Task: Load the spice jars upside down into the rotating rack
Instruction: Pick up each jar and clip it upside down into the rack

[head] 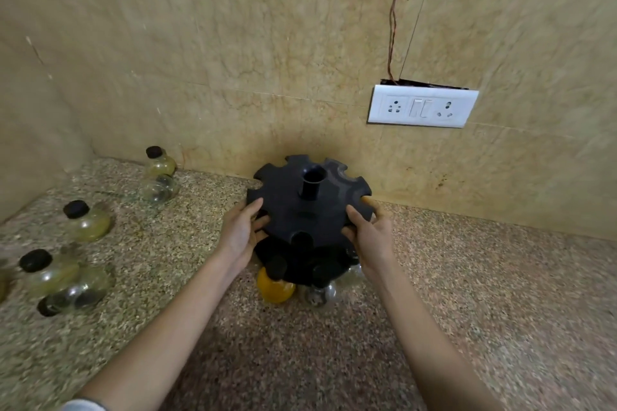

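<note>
A black rotating rack (309,200) with a notched top disc and a central tube stands on the counter near the wall. My left hand (242,233) grips the disc's left edge and my right hand (372,232) grips its right edge. Under the disc, on the lower tier, hang an orange-filled jar (275,287) and a clear jar (319,294), caps up into the rack. Loose round jars with black caps lie to the left: a yellowish one (160,163) and a clear one (157,188) at the back, another yellowish jar (88,222), and a front pair (56,274), (71,297).
The speckled granite counter (467,277) runs to a beige marble wall just behind the rack and a side wall on the left. A white socket and switch plate (422,106) with a loose wire above it sits on the wall to the right.
</note>
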